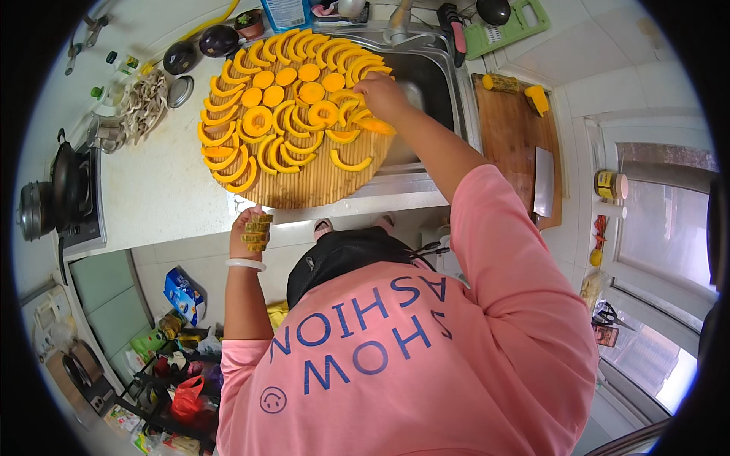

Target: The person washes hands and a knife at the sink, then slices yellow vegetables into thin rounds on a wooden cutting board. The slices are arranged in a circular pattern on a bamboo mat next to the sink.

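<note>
A round bamboo slat tray reaches from the white counter over the sink's edge. Curved pumpkin slices overlap along much of its rim. Nearer its middle lie round pumpkin discs, pumpkin rings and more crescents. My right hand reaches over the tray's right side, fingertips down at the slices there; whether they pinch one is hidden. Just off the tray's front edge, my left hand holds a stack of pumpkin slices, with mottled green rind facing up.
A metal sink lies behind the right arm. To its right a wooden cutting board carries a cleaver and pumpkin pieces. Eggplants, a metal lid and a stove with a black pan stand leftward.
</note>
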{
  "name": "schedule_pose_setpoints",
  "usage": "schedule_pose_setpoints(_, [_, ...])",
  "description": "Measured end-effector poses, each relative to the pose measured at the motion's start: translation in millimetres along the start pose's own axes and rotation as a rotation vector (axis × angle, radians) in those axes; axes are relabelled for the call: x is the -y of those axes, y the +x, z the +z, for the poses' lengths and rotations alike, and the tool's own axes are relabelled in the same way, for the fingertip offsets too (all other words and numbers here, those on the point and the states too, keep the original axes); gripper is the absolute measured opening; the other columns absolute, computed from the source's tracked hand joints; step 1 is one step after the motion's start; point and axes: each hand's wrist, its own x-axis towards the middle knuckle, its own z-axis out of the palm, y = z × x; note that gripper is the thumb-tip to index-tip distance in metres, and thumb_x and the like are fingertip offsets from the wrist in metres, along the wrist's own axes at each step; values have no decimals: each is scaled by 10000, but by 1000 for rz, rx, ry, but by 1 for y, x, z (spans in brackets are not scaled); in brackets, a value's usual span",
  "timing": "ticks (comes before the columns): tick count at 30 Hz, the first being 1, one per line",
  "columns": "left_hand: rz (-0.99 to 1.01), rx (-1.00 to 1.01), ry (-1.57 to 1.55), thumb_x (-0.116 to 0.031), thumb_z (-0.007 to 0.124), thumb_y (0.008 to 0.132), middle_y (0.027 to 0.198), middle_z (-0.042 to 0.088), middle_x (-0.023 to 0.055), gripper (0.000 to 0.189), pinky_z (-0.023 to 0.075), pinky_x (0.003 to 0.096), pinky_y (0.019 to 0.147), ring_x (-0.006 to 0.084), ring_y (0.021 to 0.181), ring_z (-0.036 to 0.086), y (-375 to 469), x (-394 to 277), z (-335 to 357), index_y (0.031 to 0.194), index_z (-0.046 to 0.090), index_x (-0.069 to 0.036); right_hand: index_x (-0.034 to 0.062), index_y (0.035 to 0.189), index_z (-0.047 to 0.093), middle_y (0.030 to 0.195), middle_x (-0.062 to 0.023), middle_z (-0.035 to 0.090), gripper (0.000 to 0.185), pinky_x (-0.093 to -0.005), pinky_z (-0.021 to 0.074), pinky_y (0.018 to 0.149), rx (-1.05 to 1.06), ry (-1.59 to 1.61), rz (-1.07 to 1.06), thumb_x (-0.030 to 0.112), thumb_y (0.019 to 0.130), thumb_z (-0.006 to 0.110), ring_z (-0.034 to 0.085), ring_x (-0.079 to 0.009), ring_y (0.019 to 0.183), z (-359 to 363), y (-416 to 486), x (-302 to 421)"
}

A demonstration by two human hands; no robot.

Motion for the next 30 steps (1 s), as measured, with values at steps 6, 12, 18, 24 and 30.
schedule_pose_setpoints(6, [22, -6, 7, -325, 616, 903, 661, 546, -42, 240, 357, 199, 456, 55, 538, 485, 3, -8, 20, 825, 580, -100, 115, 972, 702, 946, -104, 624, 220, -366, 471, 820, -95, 27, 35, 74, 801, 572, 583, -281, 947, -20, -14, 18])
schedule_pose_setpoints(12, [162, 139, 343, -329, 610, 903, 689, 561, -20, 282, 398, 225, 543, 68, 597, 492, 23, -17, 55, 854, 595, -51, 69, 1007, 672, 877, -121, 636, 213, -361, 487, 774, 150, 537, 280, 161, 836, 585, 617, -288, 852, -45, -61, 73])
schedule_pose_setpoints(18, [321, 194, 630, -324, 618, 897, 724, 582, 39, 336, 428, 262, 602, 118, 646, 520, 53, -19, 90, 910, 599, 12, 49, 1053, 649, 926, -148, 617, 270, -356, 478, 778, 213, 495, 140, 208, 836, 622, 609, -276, 874, -42, -112, 104])
schedule_pose_setpoints(24, [387, 206, 692, -350, 642, 867, 715, 616, 151, 387, 462, 317, 624, 223, 651, 589, 54, -19, 111, 927, 605, 31, 45, 1159, 589, 931, -160, 623, 348, -360, 481, 767, 216, 744, 121, 77, 815, 543, 611, -292, 874, -30, -124, 124])
schedule_pose_setpoints(30, [537, 32, 848, -311, 632, 874, 711, 604, 169, 324, 458, 345, 599, 264, 637, 586, 52, -17, 108, 921, 588, 6, 38, 1088, 586, 1013, -148, 590, 306, -392, 485, 786, 158, 158, 608, 112, 795, 631, 586, -302, 940, -17, -127, 110])
